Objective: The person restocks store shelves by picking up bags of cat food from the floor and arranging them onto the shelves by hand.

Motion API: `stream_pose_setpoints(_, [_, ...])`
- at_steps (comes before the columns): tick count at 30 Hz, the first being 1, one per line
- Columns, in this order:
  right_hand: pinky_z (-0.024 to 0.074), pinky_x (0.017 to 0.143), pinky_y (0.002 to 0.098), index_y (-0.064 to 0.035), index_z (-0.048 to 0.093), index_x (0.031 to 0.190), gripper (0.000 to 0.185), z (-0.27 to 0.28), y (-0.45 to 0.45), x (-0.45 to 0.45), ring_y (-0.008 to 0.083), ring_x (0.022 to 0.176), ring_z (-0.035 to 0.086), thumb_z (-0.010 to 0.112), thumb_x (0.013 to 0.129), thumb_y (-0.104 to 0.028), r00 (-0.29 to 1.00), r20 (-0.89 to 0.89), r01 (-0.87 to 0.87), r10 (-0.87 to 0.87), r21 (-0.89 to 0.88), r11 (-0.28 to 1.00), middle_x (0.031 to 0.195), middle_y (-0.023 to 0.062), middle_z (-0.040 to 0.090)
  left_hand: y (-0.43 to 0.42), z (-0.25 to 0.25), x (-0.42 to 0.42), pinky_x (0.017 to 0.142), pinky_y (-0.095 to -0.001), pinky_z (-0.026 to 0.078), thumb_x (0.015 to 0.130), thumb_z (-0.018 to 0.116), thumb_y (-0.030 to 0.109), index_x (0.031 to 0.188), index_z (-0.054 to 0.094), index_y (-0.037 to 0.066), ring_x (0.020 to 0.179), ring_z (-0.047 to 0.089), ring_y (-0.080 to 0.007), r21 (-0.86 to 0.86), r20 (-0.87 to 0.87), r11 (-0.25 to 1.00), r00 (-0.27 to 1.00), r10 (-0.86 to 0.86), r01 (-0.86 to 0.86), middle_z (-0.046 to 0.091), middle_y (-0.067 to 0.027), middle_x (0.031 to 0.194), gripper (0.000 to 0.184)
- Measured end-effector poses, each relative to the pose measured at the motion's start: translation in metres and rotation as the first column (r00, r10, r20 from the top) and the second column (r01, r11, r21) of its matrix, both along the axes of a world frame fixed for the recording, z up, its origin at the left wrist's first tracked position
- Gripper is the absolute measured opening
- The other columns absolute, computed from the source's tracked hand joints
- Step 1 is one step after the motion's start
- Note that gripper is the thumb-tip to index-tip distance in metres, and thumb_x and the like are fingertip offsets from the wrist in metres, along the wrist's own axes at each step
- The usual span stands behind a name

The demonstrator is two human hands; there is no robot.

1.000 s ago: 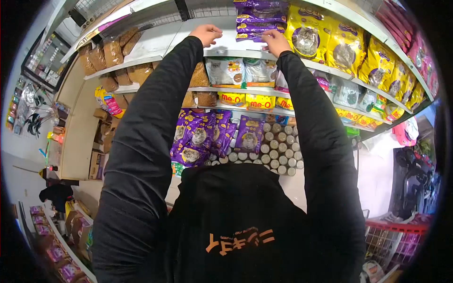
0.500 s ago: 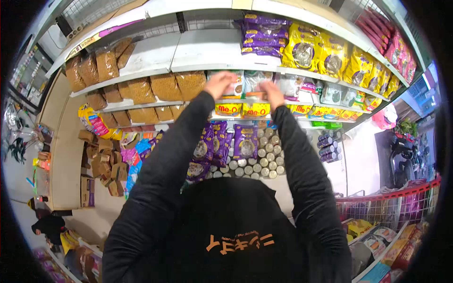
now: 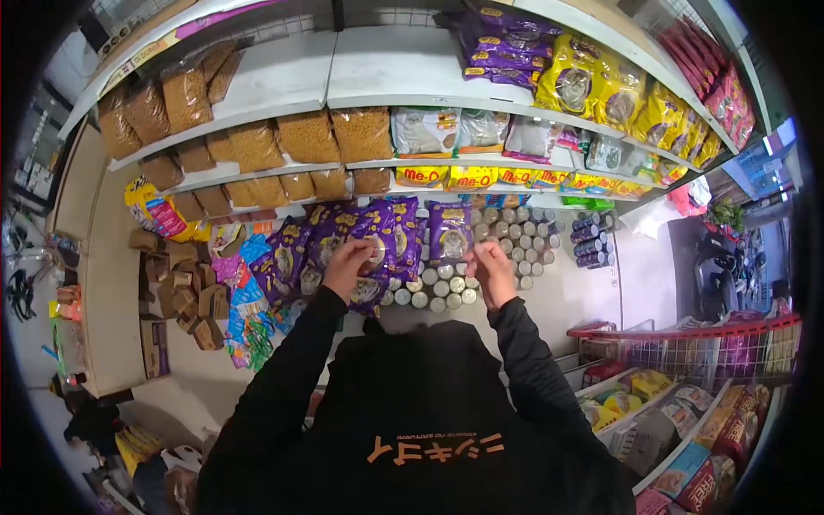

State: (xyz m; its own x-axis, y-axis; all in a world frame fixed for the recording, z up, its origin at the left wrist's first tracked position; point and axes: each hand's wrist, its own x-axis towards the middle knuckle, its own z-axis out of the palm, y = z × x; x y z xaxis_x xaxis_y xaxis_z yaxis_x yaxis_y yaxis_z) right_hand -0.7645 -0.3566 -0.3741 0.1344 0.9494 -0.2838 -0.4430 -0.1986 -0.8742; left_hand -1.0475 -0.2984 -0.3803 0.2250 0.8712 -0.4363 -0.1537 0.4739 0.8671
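My left hand (image 3: 350,268) is over a pile of purple pet food bags (image 3: 322,236) below the shelves, fingers loosely bent and apart. Whether it touches the bags I cannot tell. My right hand (image 3: 492,273) is beside the lower right corner of a single upright purple bag (image 3: 449,230), its fingers partly curled with nothing visible in them. Around and behind that bag stand many round cans (image 3: 439,289).
Brown kibble bags (image 3: 307,137), white bags (image 3: 425,133) and yellow Me-O packs (image 3: 472,178) line the shelves. The upper shelf (image 3: 390,73) holds purple and yellow bags. Cardboard boxes (image 3: 184,296) lie left; a red-rimmed wire basket (image 3: 687,343) is right.
Both hands have come down from the white bags on the middle shelf to the level of the purple bags. The view has shifted, showing more of the purple pile.
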Motion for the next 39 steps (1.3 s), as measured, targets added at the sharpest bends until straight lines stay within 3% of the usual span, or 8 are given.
stream_pose_setpoints(3, [0.0424,0.061,0.0258,-0.0068,0.049,0.091,0.014,-0.007,-0.010,0.001,0.0139,0.064,0.055,0.049,0.090,-0.021,0.995,0.025,-0.096,0.097,-0.025,0.995,0.083,0.0084,0.058,-0.016,0.007,0.007,0.067,-0.0234,0.044,0.089,0.052,0.016,0.100,0.057,0.006,0.076,0.055,-0.0098,0.179,-0.030,0.983,0.999,-0.032,0.037,0.057,-0.0011,0.086,0.016])
stream_pose_setpoints(7, [0.0427,0.062,0.0247,-0.0063,0.049,0.094,0.014,-0.016,0.000,-0.008,0.0133,0.065,0.056,0.050,0.089,-0.020,0.958,-0.010,-0.287,0.287,-0.057,0.956,0.087,0.0085,0.060,-0.046,0.026,0.008,0.068,-0.0247,0.044,0.090,0.051,0.014,0.099,0.056,0.004,0.077,0.054,-0.0104,0.236,-0.073,0.972,0.997,0.032,-0.014,0.057,-0.0021,0.085,0.014])
stream_pose_setpoints(11, [0.0425,0.062,0.0245,-0.0070,0.050,0.093,0.012,-0.022,0.002,-0.035,0.0131,0.067,0.056,0.051,0.089,-0.018,0.900,-0.036,-0.436,0.435,-0.101,0.894,0.087,0.0075,0.060,-0.087,0.001,-0.009,0.070,-0.0256,0.044,0.090,0.051,0.012,0.100,0.056,0.003,0.078,0.055,-0.0110,0.264,-0.172,0.964,0.985,0.023,0.023,0.057,-0.0026,0.087,0.014])
stream_pose_setpoints(15, [0.0425,0.062,0.0244,-0.0078,0.051,0.091,0.010,-0.027,-0.002,-0.069,0.0123,0.068,0.056,0.051,0.088,-0.018,0.847,-0.088,-0.532,0.525,-0.106,0.840,0.086,0.0057,0.059,-0.125,0.024,-0.021,0.072,-0.0260,0.044,0.090,0.052,0.011,0.102,0.055,0.001,0.081,0.054,-0.0110,0.220,-0.350,0.976,0.933,0.077,0.002,0.058,-0.0034,0.089,0.016])
stream_pose_setpoints(17, [0.0428,0.063,0.0247,-0.0082,0.051,0.090,0.009,-0.031,-0.006,-0.078,0.0112,0.067,0.055,0.051,0.088,-0.017,0.818,-0.120,-0.573,0.562,-0.094,0.814,0.083,0.0038,0.058,-0.137,0.020,-0.029,0.072,-0.0261,0.044,0.090,0.052,0.011,0.102,0.056,0.001,0.081,0.055,-0.0108,0.207,-0.337,0.978,0.936,0.103,-0.033,0.058,-0.0036,0.089,0.016])
stream_pose_setpoints(23, [0.0427,0.063,0.0245,-0.0081,0.051,0.091,0.009,-0.036,-0.008,-0.090,0.0117,0.067,0.055,0.051,0.088,-0.017,0.792,-0.097,-0.610,0.603,-0.101,0.786,0.083,0.0044,0.058,-0.140,0.015,-0.040,0.069,-0.0242,0.045,0.087,0.054,0.009,0.099,0.056,0.000,0.075,0.055,-0.0096,0.236,-0.238,0.963,0.953,0.186,-0.129,0.059,-0.0029,0.085,0.015])
stream_pose_setpoints(27, [0.0427,0.063,0.0245,-0.0076,0.051,0.092,0.009,-0.033,-0.001,-0.097,0.0119,0.066,0.055,0.051,0.088,-0.016,0.825,-0.099,-0.565,0.557,-0.094,0.820,0.084,0.0054,0.059,-0.124,0.034,-0.060,0.071,-0.0248,0.044,0.090,0.051,0.012,0.101,0.056,0.001,0.080,0.055,-0.0097,0.253,-0.288,0.966,0.949,0.129,-0.054,0.059,-0.0040,0.088,0.016])
stream_pose_setpoints(39, [0.0425,0.064,0.0237,-0.0065,0.051,0.094,0.010,-0.048,0.013,-0.237,0.0114,0.066,0.054,0.048,0.088,-0.014,0.899,-0.086,-0.438,0.430,-0.132,0.889,0.085,0.0066,0.060,-0.067,0.005,-0.217,0.073,-0.0261,0.045,0.090,0.051,0.015,0.100,0.057,0.002,0.082,0.055,-0.0105,0.292,-0.297,0.956,0.953,0.066,0.024,0.057,-0.0039,0.088,0.017])
